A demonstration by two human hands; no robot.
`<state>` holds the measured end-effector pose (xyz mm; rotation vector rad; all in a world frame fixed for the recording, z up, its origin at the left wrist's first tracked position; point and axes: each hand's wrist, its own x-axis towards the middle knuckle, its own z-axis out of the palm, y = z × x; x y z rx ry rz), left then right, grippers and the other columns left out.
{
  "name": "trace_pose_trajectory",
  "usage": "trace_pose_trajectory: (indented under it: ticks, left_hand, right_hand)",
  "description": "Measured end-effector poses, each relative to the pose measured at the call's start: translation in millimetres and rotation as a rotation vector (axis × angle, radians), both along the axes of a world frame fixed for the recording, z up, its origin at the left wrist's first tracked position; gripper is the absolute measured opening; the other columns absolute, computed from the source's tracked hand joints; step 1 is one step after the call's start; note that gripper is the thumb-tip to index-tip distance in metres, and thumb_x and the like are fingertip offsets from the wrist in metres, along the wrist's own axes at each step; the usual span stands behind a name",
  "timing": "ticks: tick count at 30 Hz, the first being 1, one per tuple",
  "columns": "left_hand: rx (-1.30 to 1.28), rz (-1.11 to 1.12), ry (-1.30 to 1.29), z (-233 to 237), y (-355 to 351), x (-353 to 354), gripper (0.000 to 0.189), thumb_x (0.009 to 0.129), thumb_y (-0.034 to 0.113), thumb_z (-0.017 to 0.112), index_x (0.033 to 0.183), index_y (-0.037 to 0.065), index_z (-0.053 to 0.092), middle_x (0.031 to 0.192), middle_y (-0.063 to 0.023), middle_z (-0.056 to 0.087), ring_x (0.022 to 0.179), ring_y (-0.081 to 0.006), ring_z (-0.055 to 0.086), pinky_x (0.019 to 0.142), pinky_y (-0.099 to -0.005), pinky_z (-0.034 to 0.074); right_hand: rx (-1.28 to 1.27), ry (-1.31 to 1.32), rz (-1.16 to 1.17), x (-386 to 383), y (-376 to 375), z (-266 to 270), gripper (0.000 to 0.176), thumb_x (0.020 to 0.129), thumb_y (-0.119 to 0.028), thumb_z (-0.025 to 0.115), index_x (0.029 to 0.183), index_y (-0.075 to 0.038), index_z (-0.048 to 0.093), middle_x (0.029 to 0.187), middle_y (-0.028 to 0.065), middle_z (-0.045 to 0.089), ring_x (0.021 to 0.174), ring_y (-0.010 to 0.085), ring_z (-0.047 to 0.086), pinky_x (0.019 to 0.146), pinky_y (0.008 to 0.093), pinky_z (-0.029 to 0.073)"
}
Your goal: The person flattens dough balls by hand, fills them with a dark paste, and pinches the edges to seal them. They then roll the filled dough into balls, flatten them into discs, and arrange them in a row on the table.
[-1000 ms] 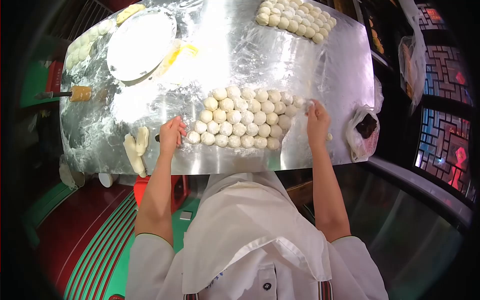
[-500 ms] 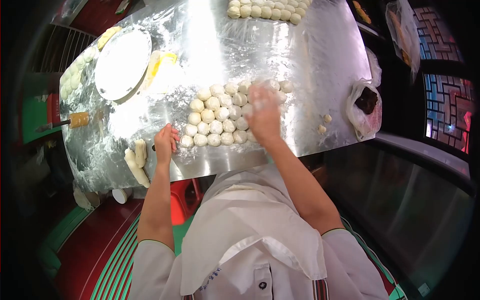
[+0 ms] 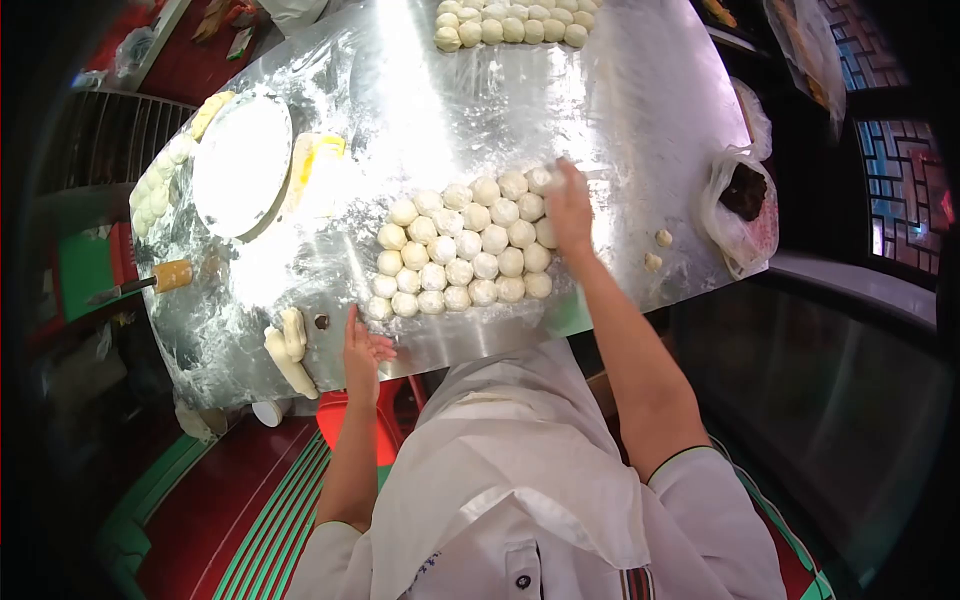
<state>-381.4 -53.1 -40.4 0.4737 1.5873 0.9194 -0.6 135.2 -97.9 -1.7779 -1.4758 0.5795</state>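
Observation:
Rows of floured dough balls (image 3: 459,271) sit packed together on the metal table (image 3: 640,120) before me. My left hand (image 3: 366,347) is at the front left corner of these rows, its fingers spread and holding nothing. Along the right side of the block, my right hand (image 3: 570,215) stands on edge with fingers stretched out. It is beside the rightmost balls and partly hides some of them; its fingertips are slightly blurred. To the left of my left hand lie dough rolls (image 3: 289,352), with a small dark round object (image 3: 321,322) close by.
A floury round tray (image 3: 242,165) stands at the left, a yellow-marked packet (image 3: 318,165) beside it. A wooden-handled tool (image 3: 172,276) lies at the left edge. More dough balls (image 3: 515,28) are at the back. Dark filling (image 3: 744,192) sits in a bag at the right, near small dough pieces (image 3: 653,262).
My right hand has moved from above the balls to their right side, uncovering several. My left hand has shifted toward the front edge and its fingers have spread. The view has shifted slightly.

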Motion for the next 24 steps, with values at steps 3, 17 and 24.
trace_pose_trajectory:
  ticks: [3,17,24]
  left_hand:
    - [0.003,0.025,-0.035,0,0,15,0.063,0.108,0.042,0.047,0.162,0.018,0.022,0.081,-0.0099,0.066,0.061,-0.0144,0.064,0.058,-0.0269,0.054]
    - [0.038,0.166,-0.251,-14,-4,18,0.058,0.108,0.031,0.052,0.16,0.021,0.029,0.083,-0.0097,0.064,0.061,-0.0153,0.064,0.057,-0.0278,0.053]
    - [0.0,0.196,-0.23,10,9,30,0.062,0.104,0.037,0.058,0.145,0.004,0.026,0.094,-0.0208,0.066,0.077,-0.0272,0.072,0.069,-0.0355,0.061]
  right_hand:
    - [-0.027,0.113,0.1,-15,-14,30,0.053,0.093,-0.011,0.06,0.145,-0.004,0.049,0.143,0.0216,0.053,0.136,0.0366,0.048,0.115,0.0423,0.037]
    - [-0.134,0.22,0.283,45,-53,-6,0.062,0.1,-0.006,0.05,0.157,0.001,0.029,0.158,0.0249,0.038,0.146,0.0349,0.038,0.12,0.0435,0.03]
    - [-0.293,0.086,0.304,19,-106,50,0.091,0.082,-0.008,0.071,0.158,0.003,0.022,0.161,0.028,0.028,0.15,0.0426,0.027,0.123,0.0434,0.023]
